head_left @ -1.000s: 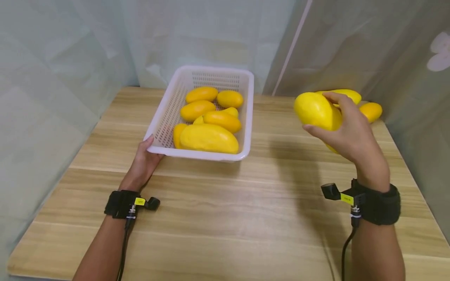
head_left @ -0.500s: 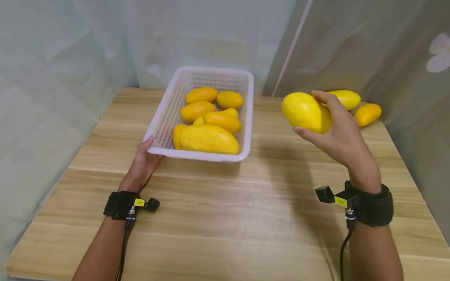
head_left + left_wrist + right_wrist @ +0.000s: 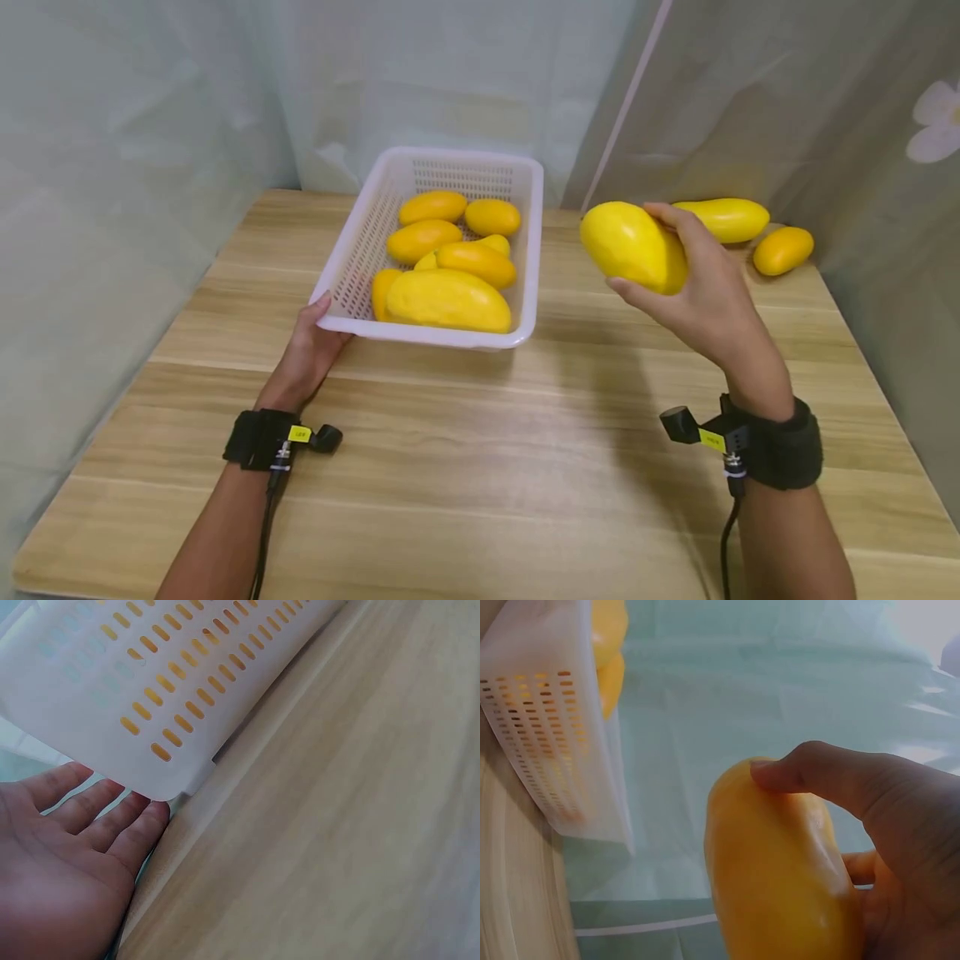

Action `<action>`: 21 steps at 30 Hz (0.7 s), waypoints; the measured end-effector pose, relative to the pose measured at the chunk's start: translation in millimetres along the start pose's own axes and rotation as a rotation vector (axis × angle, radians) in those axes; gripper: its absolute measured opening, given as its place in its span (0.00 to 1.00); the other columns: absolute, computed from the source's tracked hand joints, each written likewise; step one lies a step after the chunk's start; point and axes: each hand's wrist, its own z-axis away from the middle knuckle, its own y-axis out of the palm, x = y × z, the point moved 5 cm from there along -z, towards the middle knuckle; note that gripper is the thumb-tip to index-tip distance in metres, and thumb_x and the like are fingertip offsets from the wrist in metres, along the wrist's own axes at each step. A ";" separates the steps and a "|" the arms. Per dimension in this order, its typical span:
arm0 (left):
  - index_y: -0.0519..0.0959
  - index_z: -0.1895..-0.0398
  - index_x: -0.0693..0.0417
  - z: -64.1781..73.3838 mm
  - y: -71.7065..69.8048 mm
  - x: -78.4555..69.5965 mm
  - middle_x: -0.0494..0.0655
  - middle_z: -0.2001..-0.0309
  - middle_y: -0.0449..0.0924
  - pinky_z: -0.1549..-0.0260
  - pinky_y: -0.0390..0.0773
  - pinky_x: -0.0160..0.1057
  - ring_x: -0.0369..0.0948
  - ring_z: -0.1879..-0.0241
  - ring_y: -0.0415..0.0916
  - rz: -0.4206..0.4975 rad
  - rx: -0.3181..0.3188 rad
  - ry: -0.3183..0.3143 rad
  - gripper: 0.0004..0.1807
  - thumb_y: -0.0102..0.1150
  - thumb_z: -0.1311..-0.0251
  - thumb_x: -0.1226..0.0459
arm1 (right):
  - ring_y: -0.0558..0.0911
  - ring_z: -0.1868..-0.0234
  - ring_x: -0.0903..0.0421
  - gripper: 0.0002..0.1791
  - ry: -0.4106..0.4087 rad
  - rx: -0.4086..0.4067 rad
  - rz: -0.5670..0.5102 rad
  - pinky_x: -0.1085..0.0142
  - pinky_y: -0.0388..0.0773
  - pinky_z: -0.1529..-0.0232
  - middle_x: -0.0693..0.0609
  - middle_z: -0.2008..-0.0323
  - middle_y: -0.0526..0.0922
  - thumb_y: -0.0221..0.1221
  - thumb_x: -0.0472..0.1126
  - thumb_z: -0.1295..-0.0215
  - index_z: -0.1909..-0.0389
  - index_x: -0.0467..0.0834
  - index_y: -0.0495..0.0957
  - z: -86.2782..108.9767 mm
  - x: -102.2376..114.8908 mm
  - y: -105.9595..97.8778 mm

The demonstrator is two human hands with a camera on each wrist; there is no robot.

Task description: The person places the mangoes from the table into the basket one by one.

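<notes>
A white plastic basket (image 3: 530,250) with slotted walls holds several yellow and orange-yellow mangoes (image 3: 450,298). My left hand (image 3: 305,346) holds its near left corner, thumb at the rim. In the left wrist view, the left fingers (image 3: 139,836) reach the basket's lower corner, their tips partly hidden. My right hand (image 3: 708,300) grips a large yellow mango (image 3: 630,246) above the table, right of the basket. The right wrist view has the thumb lying across this mango (image 3: 772,870), with the other fingers mostly behind it.
A long yellow mango (image 3: 727,220) and a smaller orange-yellow one (image 3: 783,250) lie at the table's back right corner. Pale sheeting (image 3: 450,75) hangs behind and beside the wooden table (image 3: 450,467). Each wrist wears a black strap with a cabled camera.
My right hand has carried the mango leftward toward the basket, uncovering the two mangoes at the back right. The left hand and basket have stayed in place.
</notes>
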 end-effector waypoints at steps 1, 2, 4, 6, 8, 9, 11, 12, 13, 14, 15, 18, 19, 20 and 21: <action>0.47 0.18 0.35 0.2 0.2 0.1 0.46 0.19 0.43 0.27 0.50 0.44 0.46 0.24 0.47 -0.001 0.001 0.000 0.37 0.38 0.27 0.41 | 0.71 0.41 0.45 0.47 -0.005 -0.002 0.004 0.45 0.66 0.47 0.46 0.31 0.70 0.74 0.47 0.44 0.25 0.50 0.63 -0.1 0.7 1.1; 0.47 0.18 0.35 0.5 0.3 0.1 0.46 0.19 0.43 0.27 0.50 0.44 0.46 0.24 0.47 -0.006 0.003 0.001 0.37 0.38 0.27 0.41 | 0.70 0.41 0.45 0.47 -0.012 -0.006 0.009 0.44 0.66 0.47 0.46 0.31 0.70 0.74 0.46 0.44 0.25 0.49 0.63 -0.3 1.2 2.3; 0.47 0.18 0.34 0.7 -0.1 0.3 0.46 0.19 0.43 0.27 0.50 0.44 0.47 0.24 0.46 -0.014 0.005 0.006 0.37 0.38 0.27 0.41 | 0.70 0.41 0.45 0.47 -0.025 -0.013 0.019 0.44 0.66 0.47 0.45 0.31 0.69 0.74 0.46 0.44 0.25 0.48 0.63 -0.5 2.0 4.7; 0.47 0.18 0.33 1.0 0.0 0.3 0.45 0.18 0.42 0.26 0.50 0.45 0.47 0.24 0.46 -0.026 0.007 0.010 0.36 0.37 0.27 0.41 | 0.70 0.41 0.45 0.47 -0.039 -0.022 0.024 0.44 0.66 0.47 0.44 0.32 0.70 0.75 0.45 0.45 0.25 0.46 0.64 -0.5 2.4 7.1; 0.48 0.18 0.32 1.0 -0.4 0.0 0.44 0.19 0.42 0.26 0.51 0.45 0.47 0.24 0.46 -0.036 0.005 0.011 0.36 0.37 0.27 0.41 | 0.70 0.43 0.46 0.47 -0.051 -0.034 0.021 0.45 0.66 0.48 0.44 0.33 0.71 0.75 0.45 0.46 0.26 0.45 0.65 -0.9 3.2 9.8; 0.48 0.18 0.32 0.9 -0.7 0.0 0.44 0.19 0.42 0.27 0.51 0.45 0.47 0.24 0.46 -0.037 0.004 0.012 0.36 0.37 0.27 0.41 | 0.71 0.44 0.47 0.46 -0.056 -0.039 0.018 0.46 0.67 0.49 0.44 0.34 0.71 0.75 0.45 0.46 0.26 0.45 0.65 -1.0 3.6 11.1; 0.48 0.18 0.32 1.0 -0.4 -0.2 0.44 0.19 0.43 0.27 0.51 0.45 0.47 0.24 0.46 -0.041 0.003 0.015 0.36 0.37 0.27 0.41 | 0.72 0.45 0.47 0.46 -0.063 -0.051 0.007 0.48 0.67 0.49 0.45 0.35 0.72 0.76 0.45 0.46 0.27 0.46 0.65 -1.2 4.6 13.6; 0.48 0.18 0.32 0.8 -0.5 -0.1 0.44 0.19 0.43 0.27 0.51 0.44 0.46 0.24 0.46 -0.042 0.002 0.014 0.36 0.37 0.27 0.40 | 0.72 0.45 0.48 0.46 -0.064 -0.055 -0.002 0.48 0.67 0.50 0.45 0.35 0.73 0.76 0.45 0.47 0.27 0.46 0.65 -1.4 5.2 15.0; 0.48 0.18 0.32 0.8 -0.6 0.1 0.44 0.19 0.43 0.27 0.51 0.44 0.46 0.24 0.47 -0.044 0.000 0.014 0.36 0.37 0.27 0.40 | 0.72 0.46 0.48 0.46 -0.067 -0.057 -0.011 0.48 0.68 0.50 0.46 0.36 0.73 0.76 0.45 0.47 0.27 0.46 0.65 -1.6 5.8 16.5; 0.48 0.18 0.32 0.8 -0.5 0.1 0.44 0.19 0.43 0.26 0.51 0.45 0.46 0.23 0.46 -0.043 0.000 0.014 0.36 0.37 0.27 0.41 | 0.73 0.46 0.49 0.46 -0.067 -0.058 -0.019 0.49 0.68 0.50 0.47 0.36 0.73 0.76 0.46 0.47 0.28 0.46 0.65 -1.6 6.1 18.1; 0.48 0.18 0.32 0.8 -0.6 0.2 0.44 0.19 0.43 0.26 0.50 0.45 0.46 0.23 0.46 -0.043 0.000 0.013 0.36 0.37 0.27 0.41 | 0.73 0.46 0.49 0.46 -0.070 -0.058 -0.026 0.49 0.68 0.49 0.47 0.36 0.73 0.76 0.46 0.47 0.28 0.46 0.65 -1.7 6.6 19.7; 0.47 0.18 0.32 0.9 -0.8 0.8 0.44 0.18 0.42 0.26 0.48 0.47 0.47 0.23 0.46 -0.044 0.004 0.006 0.36 0.36 0.27 0.41 | 0.73 0.45 0.49 0.46 -0.089 -0.051 -0.036 0.49 0.69 0.48 0.48 0.36 0.74 0.77 0.45 0.47 0.28 0.46 0.65 -2.6 8.6 25.1; 0.47 0.18 0.32 1.1 -0.8 0.8 0.44 0.18 0.42 0.26 0.48 0.48 0.47 0.23 0.45 -0.043 0.004 0.006 0.36 0.36 0.27 0.41 | 0.73 0.45 0.49 0.46 -0.099 -0.048 -0.036 0.49 0.69 0.48 0.47 0.35 0.74 0.77 0.45 0.47 0.29 0.45 0.65 -3.0 9.5 27.1; 0.47 0.18 0.32 1.1 -0.9 0.7 0.44 0.18 0.42 0.25 0.47 0.49 0.47 0.23 0.45 -0.042 0.004 0.006 0.36 0.36 0.27 0.41 | 0.73 0.45 0.50 0.46 -0.108 -0.046 -0.036 0.49 0.69 0.47 0.47 0.35 0.74 0.77 0.44 0.48 0.29 0.45 0.65 -3.5 10.4 29.1; 0.47 0.18 0.32 1.3 -1.2 0.7 0.44 0.18 0.41 0.25 0.46 0.49 0.47 0.23 0.45 -0.042 0.003 0.004 0.36 0.36 0.27 0.41 | 0.73 0.44 0.50 0.46 -0.121 -0.045 -0.038 0.49 0.69 0.47 0.47 0.35 0.74 0.77 0.44 0.48 0.29 0.44 0.65 -4.1 11.8 31.1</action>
